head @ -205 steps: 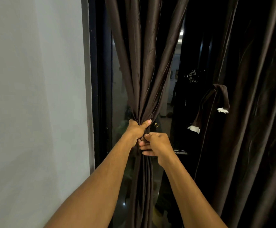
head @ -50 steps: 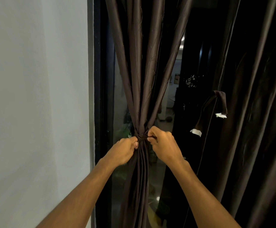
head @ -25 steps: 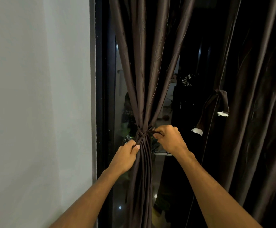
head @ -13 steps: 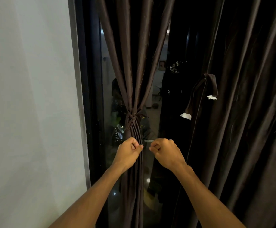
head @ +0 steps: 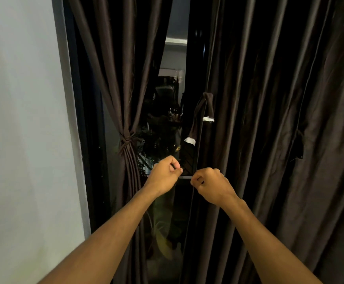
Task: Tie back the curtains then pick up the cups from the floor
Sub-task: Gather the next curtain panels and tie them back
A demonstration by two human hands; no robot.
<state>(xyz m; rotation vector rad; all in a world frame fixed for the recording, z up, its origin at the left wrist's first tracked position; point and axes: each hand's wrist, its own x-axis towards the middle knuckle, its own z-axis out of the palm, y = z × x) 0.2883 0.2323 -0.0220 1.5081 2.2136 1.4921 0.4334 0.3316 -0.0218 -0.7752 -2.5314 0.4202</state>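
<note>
Beside the wall (head: 23,119), the left curtain (head: 113,64) hung gathered and cinched by a knotted tie (head: 127,139), up and to the left of both hands. The left hand (head: 164,176) and right hand (head: 210,186) were loosely curled, close together, holding nothing, clear of the fabric. The right curtain (head: 269,119) hung loose just behind the right hand, its tie (head: 200,117) dangling above.

Left hand (head: 164,174), right hand (head: 212,186) loosely fisted, seemingly empty.

I log: pale wall (head: 23,119) at left; dark window frame (head: 85,140); glass (head: 167,140) showing dim plants (head: 156,124) outside.
</note>
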